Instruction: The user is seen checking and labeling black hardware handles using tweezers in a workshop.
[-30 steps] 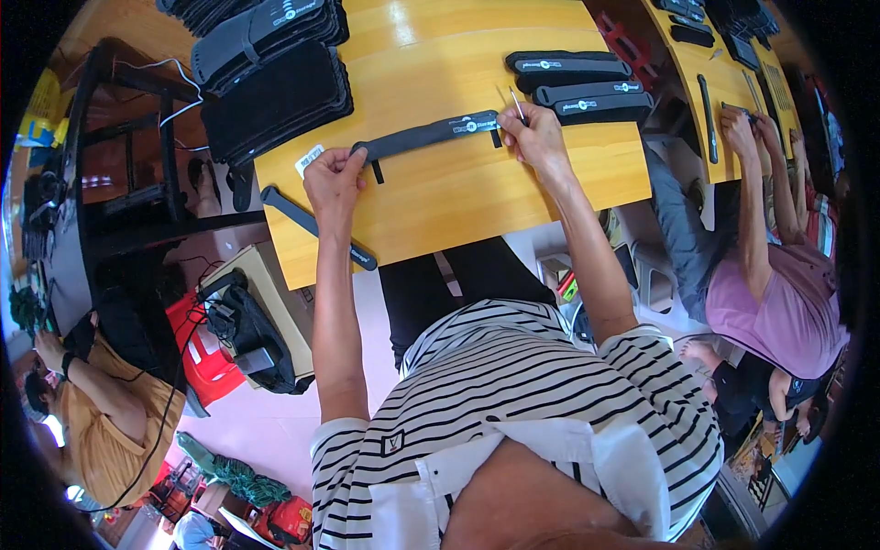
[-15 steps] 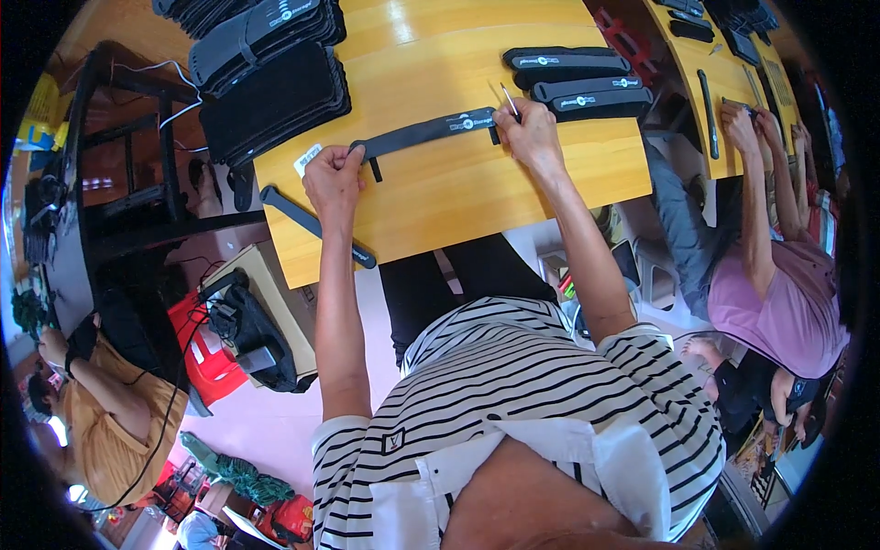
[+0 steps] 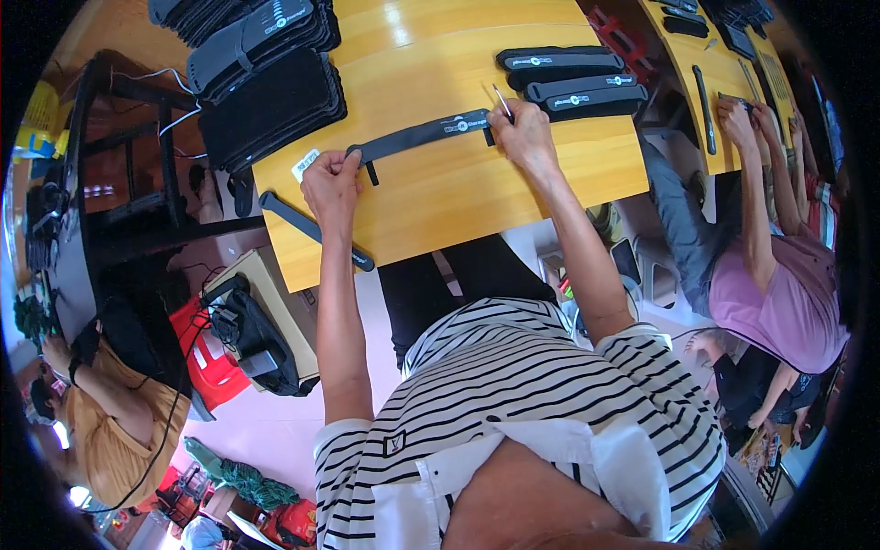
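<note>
A flat black strap (image 3: pixel 412 139) with pale print is stretched over the yellow table, two short dark tabs hanging from its lower edge. My left hand (image 3: pixel 331 188) pinches its left end between thumb and fingers. At the other end, my right hand (image 3: pixel 529 137) is closed on the strap's tip and also holds a thin, pointed, silver-tipped tool (image 3: pixel 501 99), whose exact kind I cannot make out. Another black strap (image 3: pixel 298 218) lies slanting at the table's left edge, partly beneath my left forearm. Beside my left hand is a white printed label (image 3: pixel 305 164).
Stacks of black straps (image 3: pixel 275 105) stand at the table's far left. Two bundled piles (image 3: pixel 587 96) lie right of my right hand. A co-worker's hands (image 3: pixel 738 124) are at a second table (image 3: pixel 678 55) on the right. A black bag (image 3: pixel 252 335) sits by a box at lower left.
The view has shifted slightly. Both hands keep their hold on the strap and barely move. At the far left, another person's arm has moved a little.
</note>
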A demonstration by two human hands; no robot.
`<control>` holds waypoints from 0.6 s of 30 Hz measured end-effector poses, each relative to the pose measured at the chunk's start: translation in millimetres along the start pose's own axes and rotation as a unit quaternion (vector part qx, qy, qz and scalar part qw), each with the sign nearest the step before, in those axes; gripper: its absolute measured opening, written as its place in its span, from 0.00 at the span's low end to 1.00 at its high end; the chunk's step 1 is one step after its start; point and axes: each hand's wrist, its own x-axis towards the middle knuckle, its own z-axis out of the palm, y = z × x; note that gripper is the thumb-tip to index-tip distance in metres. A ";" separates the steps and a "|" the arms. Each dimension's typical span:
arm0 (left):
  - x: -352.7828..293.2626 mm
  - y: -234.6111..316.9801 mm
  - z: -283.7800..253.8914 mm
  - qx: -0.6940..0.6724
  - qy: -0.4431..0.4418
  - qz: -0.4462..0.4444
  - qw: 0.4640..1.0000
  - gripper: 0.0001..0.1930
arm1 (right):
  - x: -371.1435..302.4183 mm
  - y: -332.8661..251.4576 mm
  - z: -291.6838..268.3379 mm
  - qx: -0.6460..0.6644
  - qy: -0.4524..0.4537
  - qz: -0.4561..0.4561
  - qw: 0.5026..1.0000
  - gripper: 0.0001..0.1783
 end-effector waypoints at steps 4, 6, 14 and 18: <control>0.6 1.3 0.2 0.008 0.009 -0.019 1.000 0.08 | -0.1 -1.3 -1.0 0.005 0.001 0.008 1.000 0.12; 0.8 0.8 0.4 0.010 0.011 -0.019 1.000 0.08 | -0.4 -1.5 -1.2 0.005 0.002 0.005 1.000 0.12; 0.4 3.0 0.6 0.033 0.015 -0.017 0.999 0.09 | 0.4 -1.8 -1.3 -0.006 0.003 -0.005 1.000 0.12; 0.5 3.8 0.9 0.042 0.014 -0.012 0.999 0.09 | 0.6 -4.9 -2.8 -0.022 -0.002 0.004 1.000 0.12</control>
